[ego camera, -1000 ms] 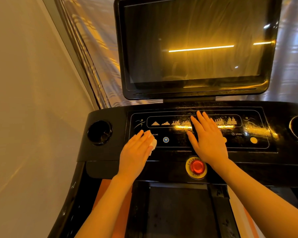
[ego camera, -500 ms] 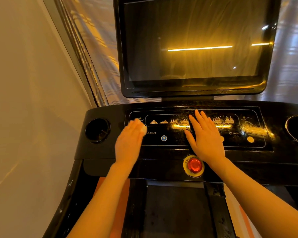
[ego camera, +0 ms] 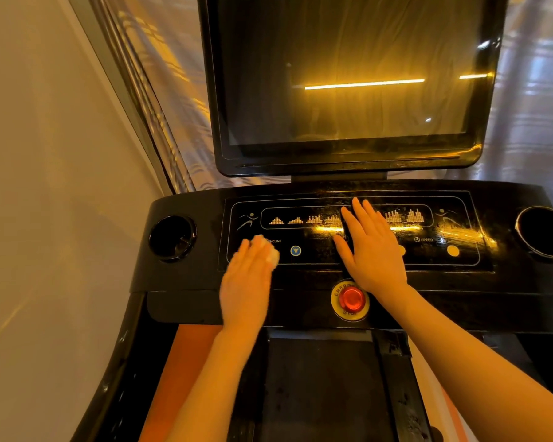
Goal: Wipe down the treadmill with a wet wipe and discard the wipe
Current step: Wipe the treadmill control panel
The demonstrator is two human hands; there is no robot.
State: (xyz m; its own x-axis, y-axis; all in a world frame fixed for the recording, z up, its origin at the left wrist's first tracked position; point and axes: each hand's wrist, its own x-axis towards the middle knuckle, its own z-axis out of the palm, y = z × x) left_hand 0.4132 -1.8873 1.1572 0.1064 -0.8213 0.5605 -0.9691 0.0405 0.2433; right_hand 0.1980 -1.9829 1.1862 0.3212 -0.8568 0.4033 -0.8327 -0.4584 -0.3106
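Note:
The black treadmill console fills the middle of the view, with a dark screen standing above it. My left hand lies flat on the left part of the control panel and presses a white wet wipe under its straight fingers; only the wipe's edge shows beside the fingertips. My right hand rests flat on the panel's centre, fingers straight, holding nothing.
A red emergency stop button sits just below my right wrist. Round cup holders are sunk into the console at the left and right. A wall runs close along the left. The belt lies below.
My left hand slid the wipe up the left of the panel, then back down and a little leftward. My right hand stayed flat in the same spot.

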